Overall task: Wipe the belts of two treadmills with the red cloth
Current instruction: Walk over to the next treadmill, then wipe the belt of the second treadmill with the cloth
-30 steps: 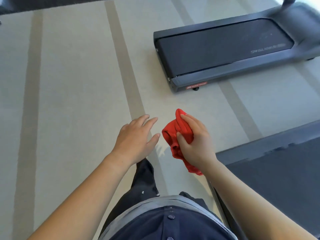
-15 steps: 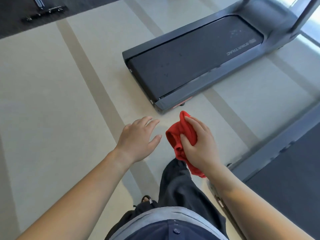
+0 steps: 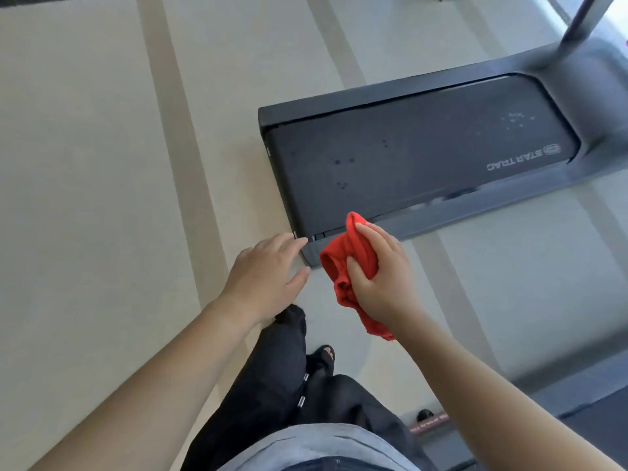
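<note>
A dark treadmill lies ahead, its black belt point(image 3: 407, 158) marked with small spots and the lettering STAR TRAC. My right hand point(image 3: 380, 277) grips a bunched red cloth point(image 3: 343, 266) in the air just in front of the treadmill's near rear corner. My left hand point(image 3: 268, 277) is open, fingers apart, beside that corner and holding nothing. A second treadmill point(image 3: 557, 399) shows only as a grey edge at the lower right, behind my right forearm.
Pale floor with darker stripes point(image 3: 176, 137) spreads to the left and between the treadmills. The far treadmill's upright post point(image 3: 577, 22) rises at the top right. My dark trouser legs and a sandalled foot point(image 3: 323, 358) are below my hands.
The view has moved closer to the far treadmill, which now lies right in front of my hands. The red cloth stays gripped in my right hand; my left hand stays open.
</note>
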Motion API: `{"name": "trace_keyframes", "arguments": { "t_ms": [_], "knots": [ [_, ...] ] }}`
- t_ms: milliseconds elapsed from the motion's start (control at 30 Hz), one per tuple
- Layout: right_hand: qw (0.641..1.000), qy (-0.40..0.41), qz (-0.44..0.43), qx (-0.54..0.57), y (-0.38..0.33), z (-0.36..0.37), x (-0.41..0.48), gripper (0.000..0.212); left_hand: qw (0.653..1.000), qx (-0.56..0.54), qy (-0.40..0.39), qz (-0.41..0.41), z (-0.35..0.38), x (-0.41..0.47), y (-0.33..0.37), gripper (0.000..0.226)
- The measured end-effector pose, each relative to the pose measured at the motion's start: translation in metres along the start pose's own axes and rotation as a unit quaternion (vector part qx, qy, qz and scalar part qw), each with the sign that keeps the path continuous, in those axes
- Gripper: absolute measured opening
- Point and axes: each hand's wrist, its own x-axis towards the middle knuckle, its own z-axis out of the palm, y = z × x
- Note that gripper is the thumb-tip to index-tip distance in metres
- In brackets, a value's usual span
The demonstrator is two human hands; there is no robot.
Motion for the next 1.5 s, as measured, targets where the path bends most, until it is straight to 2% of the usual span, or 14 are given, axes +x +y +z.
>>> {"name": "trace_keyframes", "arguments": {
  "t_ms": [267, 467, 700, 867, 967, 1100, 1233, 1333, 1500],
  "knots": [
    [1.000, 0.009, 0.000, 0.017, -0.001, -0.003, 0.158, 0.053, 0.999, 0.026, -0.018, 0.021, -0.051, 0.160, -0.022, 0.053],
    [0.998, 0.048, 0.018, 0.039, 0.012, -0.006, 0.239, 0.053, 0.995, 0.078, -0.052, 0.045, -0.082, 0.252, -0.033, 0.052],
    [0.996, 0.069, 0.047, 0.033, 0.041, 0.015, 0.317, 0.054, 0.990, 0.093, -0.061, 0.087, -0.074, 0.353, -0.055, 0.051],
    [0.993, 0.072, 0.074, 0.049, 0.106, 0.088, 0.390, 0.054, 0.985, 0.108, -0.086, 0.104, -0.005, 0.448, -0.108, 0.051],
    [0.993, 0.068, 0.077, 0.056, 0.173, 0.156, 0.437, 0.055, 0.983, 0.130, -0.091, 0.098, 0.067, 0.513, -0.151, 0.052],
    [0.998, 0.036, 0.037, 0.032, 0.273, 0.257, 0.502, 0.055, 0.981, 0.155, -0.084, 0.076, 0.178, 0.594, -0.215, 0.052],
    [0.997, 0.060, -0.037, -0.026, 0.351, 0.350, 0.552, 0.055, 0.979, 0.176, -0.048, 0.091, 0.274, 0.659, -0.276, 0.050],
    [0.989, 0.083, -0.077, -0.099, 0.398, 0.406, 0.579, 0.054, 0.976, 0.190, 0.009, 0.103, 0.327, 0.698, -0.312, 0.052],
    [0.972, 0.156, -0.059, -0.168, 0.436, 0.438, 0.630, 0.061, 0.983, 0.112, 0.109, 0.099, 0.378, 0.737, -0.344, 0.054]
  ]
}}
